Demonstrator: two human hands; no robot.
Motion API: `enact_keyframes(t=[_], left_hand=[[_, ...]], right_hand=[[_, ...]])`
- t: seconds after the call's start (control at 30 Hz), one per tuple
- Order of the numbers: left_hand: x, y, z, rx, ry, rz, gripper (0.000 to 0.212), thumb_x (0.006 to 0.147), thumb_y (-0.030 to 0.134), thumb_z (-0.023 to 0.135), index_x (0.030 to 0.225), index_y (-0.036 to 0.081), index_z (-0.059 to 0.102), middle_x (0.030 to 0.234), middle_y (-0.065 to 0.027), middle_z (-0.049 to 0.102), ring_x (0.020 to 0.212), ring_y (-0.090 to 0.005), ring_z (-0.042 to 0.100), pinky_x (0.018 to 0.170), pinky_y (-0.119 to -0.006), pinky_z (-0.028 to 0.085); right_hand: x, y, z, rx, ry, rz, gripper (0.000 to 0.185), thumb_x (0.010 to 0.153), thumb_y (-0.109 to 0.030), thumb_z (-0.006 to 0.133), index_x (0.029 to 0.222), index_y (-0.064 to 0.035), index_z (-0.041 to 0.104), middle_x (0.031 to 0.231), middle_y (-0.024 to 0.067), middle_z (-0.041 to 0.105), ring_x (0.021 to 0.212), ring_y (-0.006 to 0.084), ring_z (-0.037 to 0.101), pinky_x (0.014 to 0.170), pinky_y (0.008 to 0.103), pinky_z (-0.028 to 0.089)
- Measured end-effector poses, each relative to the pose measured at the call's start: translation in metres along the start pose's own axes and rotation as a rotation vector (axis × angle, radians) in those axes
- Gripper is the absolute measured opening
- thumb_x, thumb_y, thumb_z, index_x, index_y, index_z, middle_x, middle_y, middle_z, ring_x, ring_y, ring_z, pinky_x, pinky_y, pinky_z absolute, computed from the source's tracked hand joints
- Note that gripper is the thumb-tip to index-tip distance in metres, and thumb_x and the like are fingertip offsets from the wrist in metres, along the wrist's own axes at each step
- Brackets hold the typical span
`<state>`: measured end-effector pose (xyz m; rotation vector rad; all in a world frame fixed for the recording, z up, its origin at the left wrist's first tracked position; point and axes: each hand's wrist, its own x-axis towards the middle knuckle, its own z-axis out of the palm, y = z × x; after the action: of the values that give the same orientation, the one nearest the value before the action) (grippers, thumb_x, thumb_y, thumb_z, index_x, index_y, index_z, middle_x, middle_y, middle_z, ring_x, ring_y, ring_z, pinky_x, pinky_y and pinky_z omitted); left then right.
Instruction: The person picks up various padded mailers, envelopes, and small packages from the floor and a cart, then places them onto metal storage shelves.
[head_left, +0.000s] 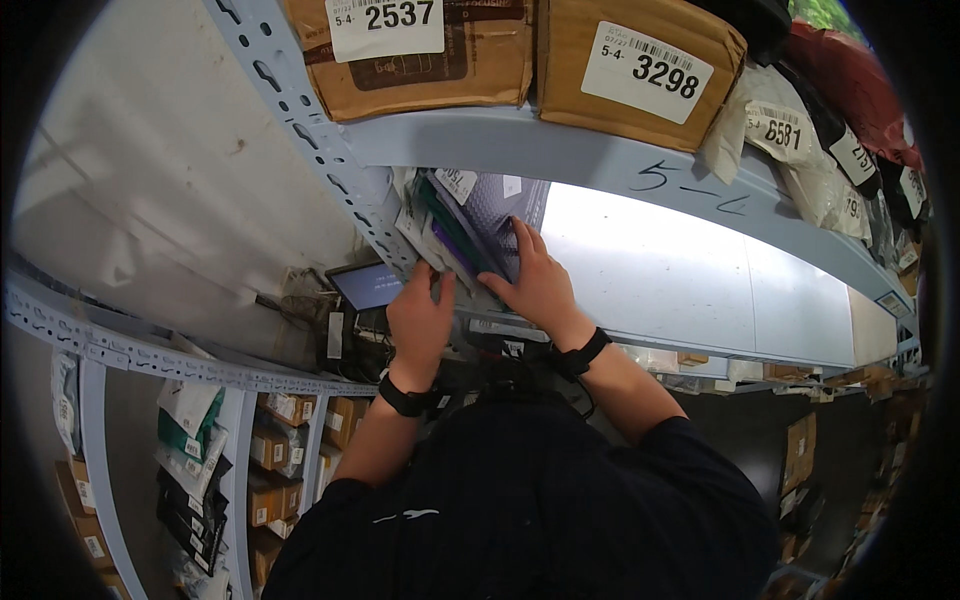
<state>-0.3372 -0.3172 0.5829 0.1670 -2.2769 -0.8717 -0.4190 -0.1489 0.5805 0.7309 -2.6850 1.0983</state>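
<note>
A row of soft parcels stands on edge at the left end of a grey metal shelf (697, 281). The row has white mailers (415, 225), a green parcel (450, 217), a thin purple parcel (452, 246) and a greyish-purple bubble mailer (501, 202). My right hand (541, 285) lies against the bubble mailer, fingers on its face and thumb at its front edge. My left hand (418, 322) is at the front edge of the white mailers, thumb and forefinger raised. Whether it pinches one is unclear. Both wrists wear black bands.
Above my hands, a shelf beam (517, 135) crosses under cardboard boxes (645, 75) and bagged parcels (780, 135). A perforated upright (322, 157) stands left of the row. Farther left are a lit screen (365, 286), cables (300, 300) and another rack (240, 465) with labelled parcels.
</note>
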Motion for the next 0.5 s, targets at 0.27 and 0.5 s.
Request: enact_keyframes(t=[0.27, 0.5], left_hand=[[-0.006, -0.011, 0.008, 0.058, -0.17, -0.067, 0.021, 0.087, 0.016, 0.065, 0.099, 0.0, 0.059, 0.075, -0.022, 0.065, 0.072, -0.0398, 0.065, 0.06, -0.044, 0.052], [-0.019, -0.046, 0.036, 0.129, -0.29, -0.081, 0.024, 0.086, 0.018, 0.068, 0.092, -0.003, 0.059, 0.069, -0.0211, 0.063, 0.062, -0.0394, 0.064, 0.056, -0.044, 0.05]], right_hand=[[-0.006, 0.022, 0.014, 0.035, 0.0, -0.04, 0.1, 0.074, -0.042, 0.078, 0.146, 0.0006, 0.024, 0.145, 0.0286, 0.035, 0.114, 0.0473, 0.055, 0.092, 0.0467, 0.051], [-0.017, 0.029, 0.016, 0.033, -0.074, 0.032, 0.109, 0.067, -0.033, 0.084, 0.148, -0.0017, 0.02, 0.148, 0.0279, 0.032, 0.114, 0.0477, 0.055, 0.091, 0.0473, 0.051]])
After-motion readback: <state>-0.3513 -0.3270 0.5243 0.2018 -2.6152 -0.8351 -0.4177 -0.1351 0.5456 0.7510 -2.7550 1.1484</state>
